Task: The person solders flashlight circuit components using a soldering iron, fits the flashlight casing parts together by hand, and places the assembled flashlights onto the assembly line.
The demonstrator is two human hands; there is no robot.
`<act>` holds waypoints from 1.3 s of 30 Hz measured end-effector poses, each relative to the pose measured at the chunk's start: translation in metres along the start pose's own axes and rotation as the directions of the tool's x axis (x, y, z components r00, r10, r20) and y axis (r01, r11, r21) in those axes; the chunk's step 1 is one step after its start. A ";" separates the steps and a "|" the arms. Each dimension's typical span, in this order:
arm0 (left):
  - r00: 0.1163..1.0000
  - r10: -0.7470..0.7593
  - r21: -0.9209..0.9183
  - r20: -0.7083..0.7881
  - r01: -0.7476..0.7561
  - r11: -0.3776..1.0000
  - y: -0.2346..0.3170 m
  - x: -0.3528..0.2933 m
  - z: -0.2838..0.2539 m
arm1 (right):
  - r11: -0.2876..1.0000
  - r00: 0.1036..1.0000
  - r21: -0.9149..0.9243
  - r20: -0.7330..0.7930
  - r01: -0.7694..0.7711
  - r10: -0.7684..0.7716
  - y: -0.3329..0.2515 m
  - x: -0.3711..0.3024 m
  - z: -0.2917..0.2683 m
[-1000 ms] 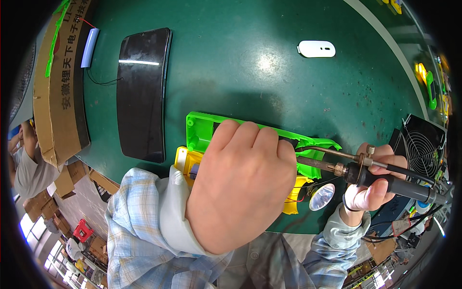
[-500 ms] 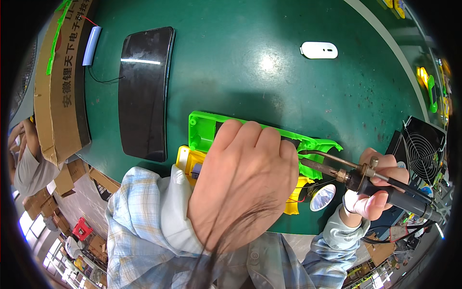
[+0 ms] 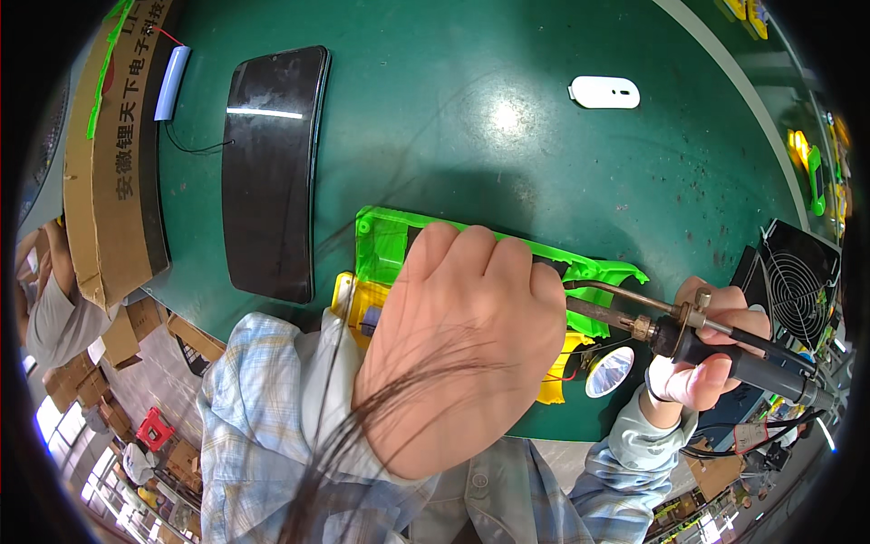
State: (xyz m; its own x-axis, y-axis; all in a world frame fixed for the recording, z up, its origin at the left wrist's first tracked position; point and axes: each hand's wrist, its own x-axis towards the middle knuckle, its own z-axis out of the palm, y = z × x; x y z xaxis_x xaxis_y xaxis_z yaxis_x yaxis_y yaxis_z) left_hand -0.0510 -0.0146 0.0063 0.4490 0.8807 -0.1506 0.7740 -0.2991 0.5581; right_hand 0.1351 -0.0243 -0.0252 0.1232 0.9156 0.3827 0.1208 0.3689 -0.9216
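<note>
My left hand [image 3: 462, 354] is closed over a bright green plastic housing [image 3: 385, 222], knuckles up. Its fingertips, and whatever they hold, are hidden beneath it. In my right hand [image 3: 689, 383] is a soldering iron [image 3: 761, 374] with a dark handle and a thin curved metal tube alongside. The iron points left, its tip end close to the left hand's knuckles at the housing's right part. A yellow plastic housing [image 3: 343, 295] shows partly under my left hand. Beside its right end lies a round silver lamp reflector [image 3: 609, 372], with thin wires near it.
On the green table [image 3: 435, 109] lie a black phone-like slab [image 3: 272, 177] and a white oval device [image 3: 604, 92]. A blue cylindrical cell [image 3: 172, 83] with wires rests by a cardboard box [image 3: 118, 181]. A black fan unit [image 3: 793, 276] stands at right. Another person's arm [image 3: 56, 263] shows far left.
Both hands stay nearly in place, the iron still by my left hand. Loose strands of hair have shifted across the view.
</note>
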 end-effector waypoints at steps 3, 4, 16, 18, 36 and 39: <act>1.000 -0.003 -0.002 -0.024 0.003 1.000 0.000 -0.001 -0.002 | 1.000 1.000 0.016 0.017 0.004 -0.004 -0.001 0.001 0.002; 1.000 0.000 -0.009 -0.016 0.000 1.000 0.000 -0.001 -0.002 | 1.000 1.000 0.002 0.012 0.014 -0.014 0.000 0.001 0.002; 0.999 0.024 -0.017 -0.026 -0.024 1.000 0.000 0.001 0.003 | 0.998 0.999 -0.028 0.010 0.052 -0.051 0.001 0.000 -0.002; 0.999 0.015 -0.011 -0.030 -0.016 1.000 0.000 0.000 0.001 | 0.999 0.999 -0.025 0.016 0.037 -0.036 0.001 0.001 0.000; 0.992 0.078 0.103 -0.097 -0.068 0.992 0.010 0.005 -0.004 | 0.994 0.994 0.074 0.068 0.083 -0.088 -0.001 0.001 -0.008; 0.976 0.096 -0.036 -0.195 -0.105 0.994 0.002 0.000 -0.001 | 0.994 0.993 0.068 0.077 0.085 -0.090 -0.001 0.001 -0.008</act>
State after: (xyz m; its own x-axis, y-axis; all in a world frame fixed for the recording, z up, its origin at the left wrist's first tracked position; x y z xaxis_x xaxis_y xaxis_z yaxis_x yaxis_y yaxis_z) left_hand -0.0497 -0.0146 0.0083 0.4256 0.9025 0.0653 0.7059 -0.3763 0.6001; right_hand 0.1427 -0.0244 -0.0235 0.0353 0.8882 0.4581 0.0632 0.4555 -0.8880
